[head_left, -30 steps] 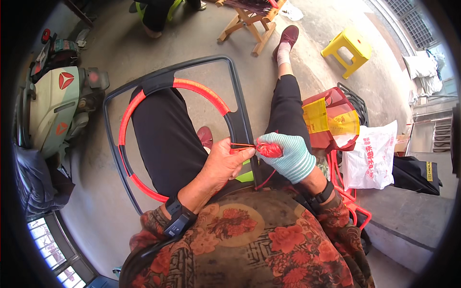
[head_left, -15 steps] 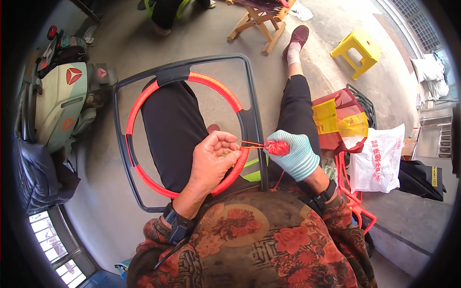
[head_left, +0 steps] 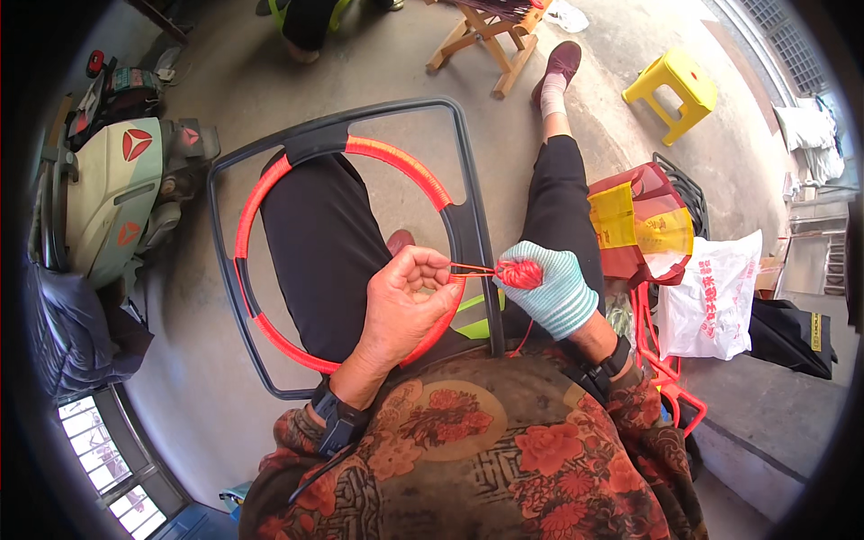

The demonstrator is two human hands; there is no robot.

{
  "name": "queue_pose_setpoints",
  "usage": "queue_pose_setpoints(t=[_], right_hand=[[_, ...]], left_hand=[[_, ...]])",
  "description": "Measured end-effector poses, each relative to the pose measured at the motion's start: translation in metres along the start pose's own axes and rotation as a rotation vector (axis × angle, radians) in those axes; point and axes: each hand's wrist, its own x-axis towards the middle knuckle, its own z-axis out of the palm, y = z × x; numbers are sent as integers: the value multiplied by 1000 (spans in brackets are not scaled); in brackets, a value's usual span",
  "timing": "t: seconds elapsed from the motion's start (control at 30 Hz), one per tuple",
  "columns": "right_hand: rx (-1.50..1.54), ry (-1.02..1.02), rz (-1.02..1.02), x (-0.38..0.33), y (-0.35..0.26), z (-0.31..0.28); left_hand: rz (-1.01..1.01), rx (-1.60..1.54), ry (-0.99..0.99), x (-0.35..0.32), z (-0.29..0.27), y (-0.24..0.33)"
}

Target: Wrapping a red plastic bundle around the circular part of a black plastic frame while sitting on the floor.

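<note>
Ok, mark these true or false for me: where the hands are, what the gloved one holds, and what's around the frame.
1. The right hand, in a striped glove, holds a ball of red cord. True.
2. The left hand is gloved. False: it is bare.
3. The red-wrapped ring sits inside a dark frame. True.
4. The yellow stool stands by the person's left. False: it is on the right.
</note>
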Motion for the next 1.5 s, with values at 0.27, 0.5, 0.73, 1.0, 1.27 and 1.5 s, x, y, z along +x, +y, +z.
queue_pose_setpoints(t=[0.27, 0.5, 0.73, 1.0, 1.27, 1.5], right_hand=[[-33, -6, -25, 2, 0, 1], [5, -4, 1, 0, 6, 4], [-56, 15, -93, -4, -6, -5], [-467, 26, -305, -4, -19, -7], [-627, -59, -462, -5, -26, -10], [4, 31, -146, -3, -13, -10]], left_hand=[[-24, 40, 22, 0, 3, 5], [44, 274, -49, 7, -1, -1], [-5, 81, -62, 8, -1, -10], [-303, -177, -66, 8, 2, -3], [-384, -215, -165, 10, 7, 1], [-532, -128, -257, 20, 20, 20]])
